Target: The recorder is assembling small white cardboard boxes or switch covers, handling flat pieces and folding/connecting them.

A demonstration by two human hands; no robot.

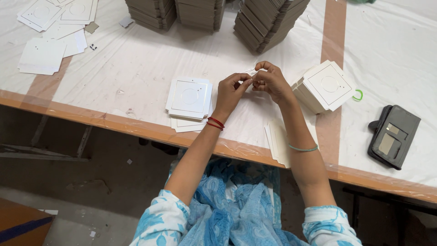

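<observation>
Hands met above table [136, 68]: left hand [230, 91] and right hand [271, 82] pinched small white piece [251, 72] between fingertips. White card stack [190, 98] lay left; tilted stack [324, 86] right; dark wallet [393, 135] farther right.

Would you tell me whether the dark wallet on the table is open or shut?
Shut: the wallet lies flat, its flap folded over the front.

The low pile of square white cards [190, 98] lies on the plastic-covered white table [136, 68]. Right of that pile both hands meet, left hand [231, 92] nearer it, right hand [271, 83] beyond. Farther right sits the thicker stack of square cards [324, 86], then the dark grey wallet [393, 135]. Behind the pile stand tall grey-brown cardboard stacks [268, 20].
</observation>
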